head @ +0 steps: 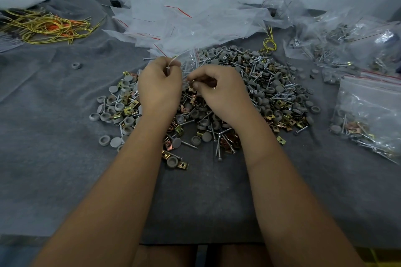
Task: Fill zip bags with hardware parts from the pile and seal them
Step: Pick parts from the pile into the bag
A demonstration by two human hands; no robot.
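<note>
Left hand (159,86) pinches zip bag (188,60); no legible writing.

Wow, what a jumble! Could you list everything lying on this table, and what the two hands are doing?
Pile of grey round plastic caps, silver screws and brass-coloured clips: one, mixed, centre.
Empty clear red-striped zip bags: many, heaped behind the pile.
Filled clear zip bags: several, right side.
Yellow and orange elastic cords: a tangle, far left.
Loose grey cap: one, left of the pile.
Grey felt cloth: one, covering the table.
Left hand: grip on a clear bag.
Right hand: pinching small parts.
</note>
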